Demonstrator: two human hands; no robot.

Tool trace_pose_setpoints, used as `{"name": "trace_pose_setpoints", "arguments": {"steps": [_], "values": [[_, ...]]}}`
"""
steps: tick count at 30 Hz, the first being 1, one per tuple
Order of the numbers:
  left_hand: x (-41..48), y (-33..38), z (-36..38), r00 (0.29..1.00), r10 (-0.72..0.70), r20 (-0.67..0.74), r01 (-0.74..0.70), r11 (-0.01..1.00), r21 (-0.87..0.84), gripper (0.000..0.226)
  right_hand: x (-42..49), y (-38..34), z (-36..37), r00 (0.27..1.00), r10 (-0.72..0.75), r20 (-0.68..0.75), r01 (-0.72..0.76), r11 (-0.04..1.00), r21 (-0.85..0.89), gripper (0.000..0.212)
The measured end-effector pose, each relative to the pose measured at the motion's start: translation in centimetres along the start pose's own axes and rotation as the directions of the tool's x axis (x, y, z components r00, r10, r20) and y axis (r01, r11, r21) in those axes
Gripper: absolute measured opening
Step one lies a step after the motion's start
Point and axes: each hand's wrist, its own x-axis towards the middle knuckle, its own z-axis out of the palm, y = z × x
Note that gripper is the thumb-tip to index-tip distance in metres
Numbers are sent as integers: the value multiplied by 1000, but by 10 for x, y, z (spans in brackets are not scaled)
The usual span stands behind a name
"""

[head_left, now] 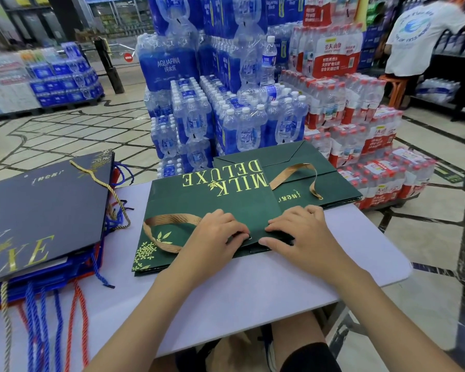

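While both hands met at the near edge of the green bag (212,197), their fingertips hid the very spot they worked on, and only a small metal eyelet showed between them. The left hand (215,234) lay knuckles-up with its fingers curled in, pinching that edge beside the eyelet. The right hand (302,232) had its fingers laid over the top layer and its thumb along the edge below, gripping the same bag. Both forearms came in over the table's near edge. The bag lay flat in the middle of the white table (253,285), its gold ribbon handle (169,224) passing partly under the left hand. A second green bag (293,159) lay partly beneath it, jutting past the far right corner. At the left edge a stack of navy bags (46,205) was cut off by the frame. Packs of bottled water (226,116) stood beyond the far edge.
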Motion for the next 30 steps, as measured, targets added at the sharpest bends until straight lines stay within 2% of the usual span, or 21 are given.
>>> {"name": "trace_pose_setpoints", "arguments": {"steps": [4,7,12,15,17,19,26,30], "values": [[-6,-4,-10,993,-37,108,53,987,-149,22,1,-1,2,985,-115,-130,96,985,-145,49],[-8,-7,-14,985,5,172,19,990,-138,29,3,-2,3,961,-174,-216,133,973,-190,45],[-4,-2,-11,984,19,175,6,990,-141,34,2,-16,-7,912,-261,-316,184,950,-253,27],[-1,-3,-7,982,5,187,24,988,-150,30,-6,-30,1,923,-297,-244,215,925,-312,31],[-1,-4,-5,983,-2,184,33,985,-169,31,-9,-32,8,944,-265,-196,187,921,-343,32],[-2,-3,-5,985,-6,172,38,982,-183,31,-7,-31,11,952,-235,-195,154,921,-357,31],[-3,-3,-4,985,-27,172,58,982,-178,30,-7,-30,18,949,-265,-174,192,918,-348,27],[2,-4,-4,970,-104,220,143,975,-172,25,-9,-29,16,956,-241,-164,180,930,-321,26]]}}
